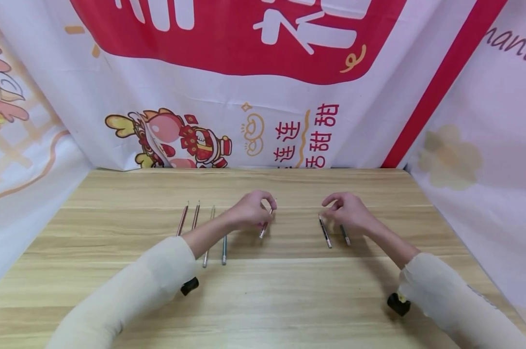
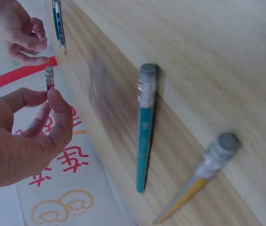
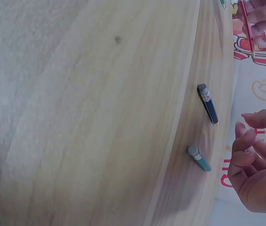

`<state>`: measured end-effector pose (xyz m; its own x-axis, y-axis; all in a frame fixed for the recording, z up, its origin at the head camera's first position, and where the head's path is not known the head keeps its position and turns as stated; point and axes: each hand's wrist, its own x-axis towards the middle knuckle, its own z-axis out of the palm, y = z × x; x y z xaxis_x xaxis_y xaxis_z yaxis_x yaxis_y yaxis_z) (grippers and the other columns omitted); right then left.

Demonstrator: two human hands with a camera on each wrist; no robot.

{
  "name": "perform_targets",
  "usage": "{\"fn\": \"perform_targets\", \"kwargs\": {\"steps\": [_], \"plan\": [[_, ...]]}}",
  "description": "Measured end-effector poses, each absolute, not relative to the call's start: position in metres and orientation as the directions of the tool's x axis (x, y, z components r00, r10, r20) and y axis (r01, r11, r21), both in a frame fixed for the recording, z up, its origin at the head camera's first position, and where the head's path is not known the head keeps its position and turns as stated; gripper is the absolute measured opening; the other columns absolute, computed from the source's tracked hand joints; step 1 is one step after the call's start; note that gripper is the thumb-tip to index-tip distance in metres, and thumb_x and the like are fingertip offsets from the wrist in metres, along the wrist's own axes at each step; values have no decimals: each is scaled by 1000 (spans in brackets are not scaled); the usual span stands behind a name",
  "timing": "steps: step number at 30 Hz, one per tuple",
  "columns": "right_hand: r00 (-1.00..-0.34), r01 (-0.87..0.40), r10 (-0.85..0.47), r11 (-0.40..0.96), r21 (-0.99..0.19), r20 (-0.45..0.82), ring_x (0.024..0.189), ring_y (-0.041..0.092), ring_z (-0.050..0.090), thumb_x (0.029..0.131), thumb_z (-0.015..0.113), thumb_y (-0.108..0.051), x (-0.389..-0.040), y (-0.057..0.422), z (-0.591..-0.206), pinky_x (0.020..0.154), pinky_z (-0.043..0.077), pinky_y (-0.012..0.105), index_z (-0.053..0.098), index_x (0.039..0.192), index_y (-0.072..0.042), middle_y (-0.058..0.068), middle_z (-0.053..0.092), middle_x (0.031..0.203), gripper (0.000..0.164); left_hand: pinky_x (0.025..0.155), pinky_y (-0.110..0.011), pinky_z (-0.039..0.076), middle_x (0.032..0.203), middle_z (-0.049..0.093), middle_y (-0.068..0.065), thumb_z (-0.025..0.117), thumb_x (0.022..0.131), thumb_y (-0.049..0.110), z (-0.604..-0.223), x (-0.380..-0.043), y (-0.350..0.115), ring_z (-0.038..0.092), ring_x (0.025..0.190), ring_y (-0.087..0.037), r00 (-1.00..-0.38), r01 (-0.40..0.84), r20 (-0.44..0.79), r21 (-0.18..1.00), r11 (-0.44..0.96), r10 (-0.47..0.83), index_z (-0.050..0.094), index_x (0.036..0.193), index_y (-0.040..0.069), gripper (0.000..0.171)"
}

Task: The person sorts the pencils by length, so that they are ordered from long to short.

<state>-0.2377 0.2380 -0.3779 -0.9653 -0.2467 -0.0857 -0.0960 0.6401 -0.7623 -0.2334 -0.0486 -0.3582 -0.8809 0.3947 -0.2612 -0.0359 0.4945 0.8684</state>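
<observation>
My left hand point(image 1: 250, 211) pinches a red pencil point(image 1: 263, 230) between thumb and fingers, its metal-banded eraser end toward me. The left wrist view shows that eraser end standing out above the fingertips point(image 2: 53, 94), with the pencil raised over the table. On the other side, my right hand point(image 1: 349, 212) hovers with loosely bent fingers and holds nothing; thumb and forefinger are apart in the right wrist view. Below it lie a dark blue pencil point(image 1: 326, 233) and a teal pencil point(image 1: 345, 235), both partly hidden by the hand in the head view.
Left of my left hand lie a teal pencil point(image 1: 224, 251), a yellowish pencil point(image 1: 205, 257) and two reddish pencils, one farthest left point(image 1: 183, 219), partly behind my forearm. The wooden table point(image 1: 263, 300) ends at a printed cloth point(image 1: 245, 87) at the back and sides.
</observation>
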Motion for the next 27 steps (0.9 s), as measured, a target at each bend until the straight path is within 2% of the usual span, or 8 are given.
{"fn": "perform_targets", "kwargs": {"steps": [7,13,20,27], "plan": [[-970,-94,-224,701,-707,-93,72,22,63,95,72,-9,-240,244,-376,62,53,28,67,118,7,12,66,84,28,59,-29,58,85,69,-23,67,90,-10,-359,-232,-61,56,59,-14,-891,-30,-256,858,513,376,63,117,-5,27],[-974,-119,-214,754,-646,-71,80,23,59,94,74,-10,-243,252,-376,67,50,29,69,115,6,13,66,88,27,60,-30,59,87,69,-24,65,91,-10,-358,-232,-73,58,60,-17,-894,-47,-269,851,522,358,61,118,-4,28],[-960,-181,-274,779,-600,-66,75,20,61,89,79,-9,-243,262,-377,63,52,29,72,105,5,12,69,85,23,52,-23,56,75,68,-19,64,87,-13,-364,-230,-84,56,54,-13,-915,-40,-252,834,550,316,63,112,-6,26],[-951,-190,-297,788,-585,-90,73,19,59,88,79,-10,-242,273,-379,60,51,28,71,106,5,10,68,83,25,49,-20,53,71,68,-19,64,85,-15,-364,-226,-89,54,51,-13,-920,-56,-261,824,563,292,64,112,-7,28]]}}
